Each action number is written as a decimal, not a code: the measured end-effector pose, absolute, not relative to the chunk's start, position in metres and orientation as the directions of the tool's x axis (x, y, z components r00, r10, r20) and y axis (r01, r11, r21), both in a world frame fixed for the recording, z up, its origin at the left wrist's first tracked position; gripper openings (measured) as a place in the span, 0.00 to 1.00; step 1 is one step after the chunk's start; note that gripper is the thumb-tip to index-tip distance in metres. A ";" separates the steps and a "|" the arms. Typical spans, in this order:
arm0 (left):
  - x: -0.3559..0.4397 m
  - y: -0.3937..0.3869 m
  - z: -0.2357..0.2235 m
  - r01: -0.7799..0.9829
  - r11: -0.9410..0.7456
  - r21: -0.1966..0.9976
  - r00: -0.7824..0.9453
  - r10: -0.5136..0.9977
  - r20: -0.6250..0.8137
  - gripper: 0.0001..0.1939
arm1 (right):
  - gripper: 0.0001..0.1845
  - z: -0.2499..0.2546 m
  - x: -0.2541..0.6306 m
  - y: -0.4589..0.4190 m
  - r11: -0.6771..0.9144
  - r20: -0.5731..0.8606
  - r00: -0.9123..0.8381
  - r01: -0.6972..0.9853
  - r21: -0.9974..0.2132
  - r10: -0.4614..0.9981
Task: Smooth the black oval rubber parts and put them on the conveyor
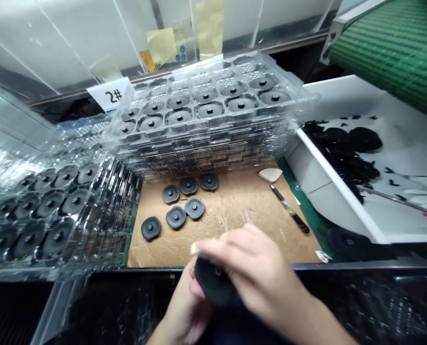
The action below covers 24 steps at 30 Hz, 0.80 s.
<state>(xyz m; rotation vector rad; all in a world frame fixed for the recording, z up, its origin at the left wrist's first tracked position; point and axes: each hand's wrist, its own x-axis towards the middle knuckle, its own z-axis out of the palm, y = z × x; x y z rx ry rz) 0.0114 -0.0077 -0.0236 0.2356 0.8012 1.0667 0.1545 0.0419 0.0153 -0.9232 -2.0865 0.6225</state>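
A round black part (213, 282), like a rubber cap with a small hole near its rim, is held low in front of me over the bench's front edge. My left hand (190, 309) grips it from the left and below, fingers closed. From above and the right, my right hand (258, 268) closes over its top edge, somewhat blurred. Something small and pale shows at the right fingertips; I cannot tell whether it is a nail or an object. Beyond the hands, several similar dark caps, such as this one (175, 217), lie stem-up on a cardboard sheet (231, 211).
Stacked clear trays (206, 139) of caps stand behind the cardboard, and more trays (51, 206) stand left. A black pen-like tool (288, 208) and a pale wedge-shaped piece (270, 174) lie right. A white bin (342, 206) holds black scraps, beneath a green conveyor belt (389, 48).
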 end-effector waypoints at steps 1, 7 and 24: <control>0.008 -0.008 -0.023 -0.702 0.471 0.535 0.217 0.856 -0.469 0.31 | 0.14 0.006 0.159 0.044 0.535 0.360 -0.416 0.464 -0.706 0.835; -0.010 -0.007 -0.023 -0.795 0.406 0.450 0.202 0.878 -0.435 0.27 | 0.13 -0.080 0.181 0.033 0.230 0.045 -0.312 0.585 -0.778 0.949; 0.003 -0.008 -0.020 -0.762 0.453 0.463 0.188 0.839 -0.511 0.27 | 0.13 0.026 0.131 0.019 0.508 0.298 -0.487 0.387 -0.769 0.821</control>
